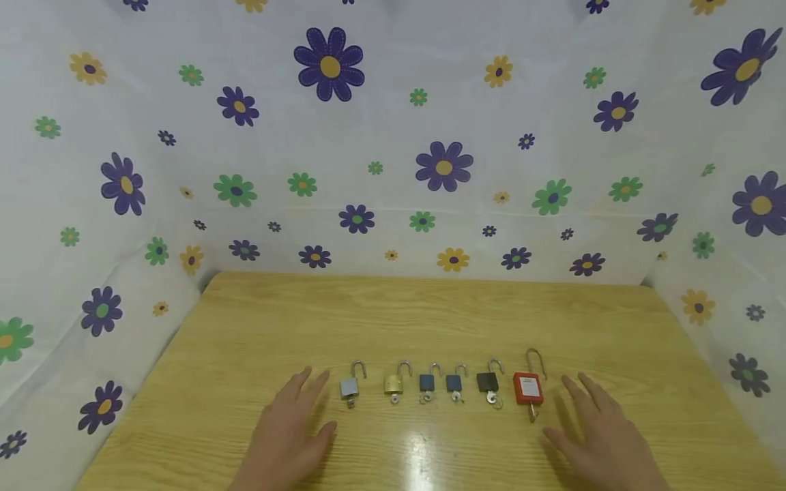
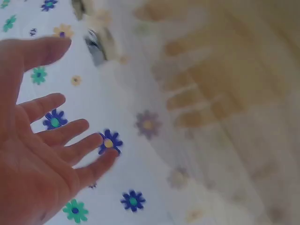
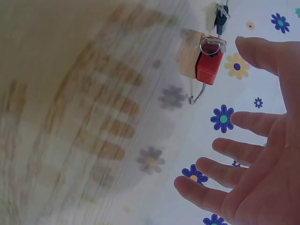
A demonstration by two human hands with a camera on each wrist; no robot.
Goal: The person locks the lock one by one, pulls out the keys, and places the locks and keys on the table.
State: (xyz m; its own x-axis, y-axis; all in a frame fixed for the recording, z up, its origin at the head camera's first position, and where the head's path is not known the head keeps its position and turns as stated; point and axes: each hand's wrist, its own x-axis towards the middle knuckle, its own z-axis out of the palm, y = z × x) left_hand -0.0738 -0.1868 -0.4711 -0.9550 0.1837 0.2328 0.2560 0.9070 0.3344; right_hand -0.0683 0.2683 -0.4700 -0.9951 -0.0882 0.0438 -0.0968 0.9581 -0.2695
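Observation:
A row of padlocks lies on the wooden table, their shackles raised and swung aside, with keys at their lower ends. From left to right come a silver padlock (image 1: pixel 349 388), a brass padlock (image 1: pixel 394 384), a blue padlock (image 1: pixel 426 383), a second blue padlock (image 1: pixel 454 383), a black padlock (image 1: pixel 488 382) and a larger red padlock (image 1: pixel 528 389) with a white label. My left hand (image 1: pixel 285 429) is held left of the silver padlock, fingers spread, holding nothing. To the right of the red padlock, my right hand (image 1: pixel 604 433) is likewise spread and bare.
The wooden table (image 1: pixel 430 314) reflects the hands and a bright light near its front. White cloth with a flower print (image 1: pixel 393 136) rises behind the table and along both sides.

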